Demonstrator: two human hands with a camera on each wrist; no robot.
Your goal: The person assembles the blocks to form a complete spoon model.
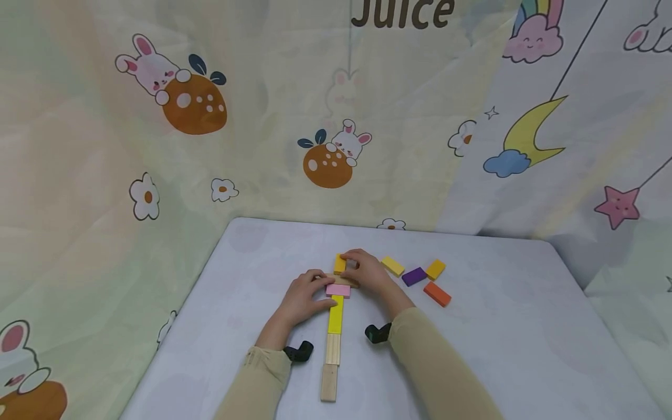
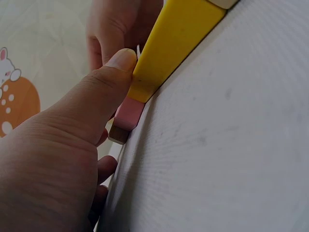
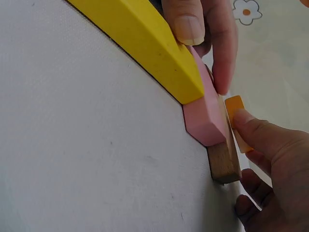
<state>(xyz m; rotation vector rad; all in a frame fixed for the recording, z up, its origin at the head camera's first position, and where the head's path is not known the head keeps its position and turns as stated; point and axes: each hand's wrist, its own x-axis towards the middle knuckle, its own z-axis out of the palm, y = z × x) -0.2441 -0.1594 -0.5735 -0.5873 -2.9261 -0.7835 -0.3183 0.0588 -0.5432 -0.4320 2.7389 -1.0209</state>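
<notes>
In the head view, wooden blocks lie end to end in a line on the table. My left hand [image 1: 303,297] rests along its left side. Its thumb touches a long yellow block [image 2: 174,43], and its fingertips reach the pink block [image 3: 205,123] and the brown block [image 3: 223,164], both set crosswise. At the far end, my right hand [image 1: 368,273] pinches a small orange-yellow block [image 3: 237,107] between thumb and fingers, right behind the brown block. Part of that block is hidden by the hand.
Two plain wood blocks [image 1: 333,350] continue the line toward me. Loose blocks lie right of my right hand: a pale yellow one [image 1: 392,266], a purple one [image 1: 414,276], an orange-yellow one [image 1: 435,269] and an orange one [image 1: 437,294]. A printed cloth [image 1: 273,116] hangs behind the table.
</notes>
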